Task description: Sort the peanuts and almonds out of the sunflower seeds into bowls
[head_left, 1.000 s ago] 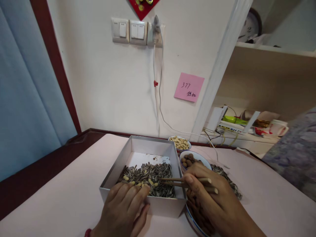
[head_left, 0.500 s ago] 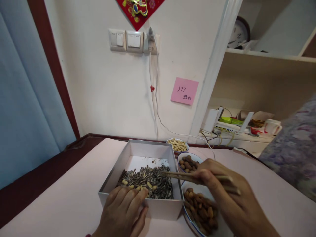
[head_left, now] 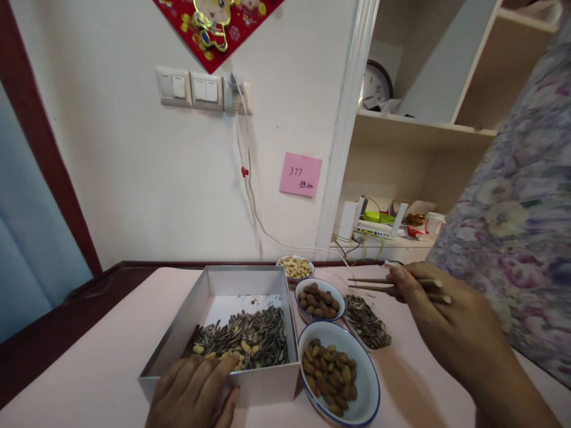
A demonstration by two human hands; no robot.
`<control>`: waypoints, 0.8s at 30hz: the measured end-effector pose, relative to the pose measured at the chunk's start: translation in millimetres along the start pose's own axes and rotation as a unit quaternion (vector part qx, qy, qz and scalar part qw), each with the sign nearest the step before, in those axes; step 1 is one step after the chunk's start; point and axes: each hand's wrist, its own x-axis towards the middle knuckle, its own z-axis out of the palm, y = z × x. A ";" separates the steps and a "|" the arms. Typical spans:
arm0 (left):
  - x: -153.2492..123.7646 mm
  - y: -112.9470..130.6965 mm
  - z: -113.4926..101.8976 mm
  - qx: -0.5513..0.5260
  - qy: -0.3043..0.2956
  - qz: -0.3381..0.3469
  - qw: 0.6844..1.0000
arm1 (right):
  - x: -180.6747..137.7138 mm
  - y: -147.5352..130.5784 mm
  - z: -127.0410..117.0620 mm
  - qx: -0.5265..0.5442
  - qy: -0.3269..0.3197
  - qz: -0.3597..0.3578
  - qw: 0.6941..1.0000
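White wall (head_left: 187, 190); pale pink tabletop (head_left: 89, 356) below, bearing the white rectangular box (head_left: 267, 386) our left hand (head_left: 190, 392) clasps. Our right hand (head_left: 455, 321) grips brown wooden chopsticks (head_left: 375, 289) near a striped seed heap (head_left: 368, 321).

The pink surface (head_left: 89, 362) bears a grey rectangular box (head_left: 267, 383) and, from its one to four o'clock, blue-rimmed white bowls (head_left: 368, 380) and striped seeds (head_left: 366, 322).

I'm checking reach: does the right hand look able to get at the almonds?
Likely yes: the right hand, holding chopsticks, is raised to the right of the open bowl, and nothing covers the almonds.
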 end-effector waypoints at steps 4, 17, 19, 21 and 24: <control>4.3 -0.2 -3.7 -0.004 0.006 0.003 1.000 | -9.5 -18.5 14.4 0.110 -0.005 -0.005 0.994; 15.9 11.0 -11.8 -0.038 0.012 -0.041 0.998 | -41.8 -60.5 96.3 0.205 -0.234 -0.072 0.948; 14.4 10.5 -11.4 -0.034 0.005 -0.036 0.999 | -43.5 -60.6 100.4 0.201 -0.236 -0.075 0.948; 10.6 10.3 -10.6 -0.036 -0.009 -0.040 0.999 | -44.5 -60.3 103.7 0.198 -0.238 -0.079 0.948; 3.9 10.7 -8.8 -0.044 -0.022 -0.058 0.997 | -45.4 -57.2 107.4 0.195 -0.235 -0.080 0.949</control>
